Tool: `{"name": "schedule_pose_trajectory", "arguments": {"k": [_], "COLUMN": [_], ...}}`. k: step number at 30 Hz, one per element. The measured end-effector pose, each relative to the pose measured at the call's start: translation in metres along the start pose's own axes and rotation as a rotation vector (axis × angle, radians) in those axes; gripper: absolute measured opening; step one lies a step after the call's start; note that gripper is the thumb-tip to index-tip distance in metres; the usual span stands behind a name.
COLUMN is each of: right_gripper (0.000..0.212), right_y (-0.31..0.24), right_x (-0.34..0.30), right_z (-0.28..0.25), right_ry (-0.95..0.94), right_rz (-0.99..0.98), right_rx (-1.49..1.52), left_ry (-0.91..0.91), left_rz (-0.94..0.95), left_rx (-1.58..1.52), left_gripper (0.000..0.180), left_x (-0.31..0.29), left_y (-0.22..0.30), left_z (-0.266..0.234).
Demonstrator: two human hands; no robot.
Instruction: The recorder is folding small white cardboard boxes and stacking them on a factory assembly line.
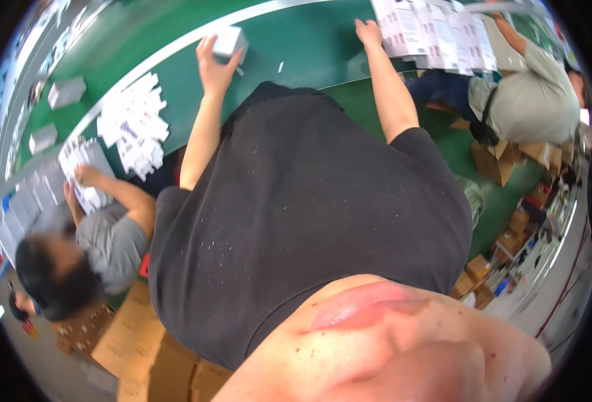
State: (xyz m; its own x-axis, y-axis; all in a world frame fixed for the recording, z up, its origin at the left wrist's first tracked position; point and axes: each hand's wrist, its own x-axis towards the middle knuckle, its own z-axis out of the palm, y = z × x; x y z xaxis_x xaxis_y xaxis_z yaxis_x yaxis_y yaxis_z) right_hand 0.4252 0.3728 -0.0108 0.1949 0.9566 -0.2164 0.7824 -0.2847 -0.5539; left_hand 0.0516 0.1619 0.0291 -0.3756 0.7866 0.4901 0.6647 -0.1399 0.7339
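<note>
At the upper left of the green work surface (296, 40), my left hand (217, 70) has its fingers and thumb around the sides of a small white box (228, 40). My right hand (370, 33) is at the far side to the right, its fingers apart and nothing visible in them. Just right of it lie overlapping rows of printed white box sleeves (436, 40); whether the hand touches them I cannot tell. A small white scrap (280, 67) lies between my hands.
A loose pile of white folded papers (132, 124) lies to my left. Beyond it a person in grey (112, 234) handles white pieces over grey boxes. Grey-white boxes (67, 92) stand on the green belt. Another person (530, 107) works at right, near open cardboard cartons (497, 161).
</note>
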Motion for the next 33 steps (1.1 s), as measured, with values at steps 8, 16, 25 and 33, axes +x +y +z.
{"name": "schedule_pose_trajectory", "arguments": {"k": [8, 16, 25, 33], "right_gripper": [0.048, 0.033, 0.058, 0.088], "right_y": [-0.177, -0.182, -0.19, -0.232], "right_x": [-0.163, -0.179, -0.215, -0.118], "right_z": [0.083, 0.154, 0.085, 0.091], "right_ry": [-0.306, 0.331, 0.085, 0.011], "right_rz": [-1.125, -1.502, -1.46, -0.591], "right_rx": [0.434, 0.177, -0.109, 0.52], "left_ry": [-0.021, -0.211, -0.113, 0.142], "left_rz": [-0.022, -0.338, -0.135, -0.326], "left_rx": [0.014, -0.052, -0.007, 0.193], "left_gripper": [0.08, 0.094, 0.091, 0.079], "left_x": [-0.002, 0.002, -0.01, 0.068], "left_y": [0.0, 0.01, -0.017, -0.026], "left_z": [-0.006, -0.022, -0.018, -0.02]}}
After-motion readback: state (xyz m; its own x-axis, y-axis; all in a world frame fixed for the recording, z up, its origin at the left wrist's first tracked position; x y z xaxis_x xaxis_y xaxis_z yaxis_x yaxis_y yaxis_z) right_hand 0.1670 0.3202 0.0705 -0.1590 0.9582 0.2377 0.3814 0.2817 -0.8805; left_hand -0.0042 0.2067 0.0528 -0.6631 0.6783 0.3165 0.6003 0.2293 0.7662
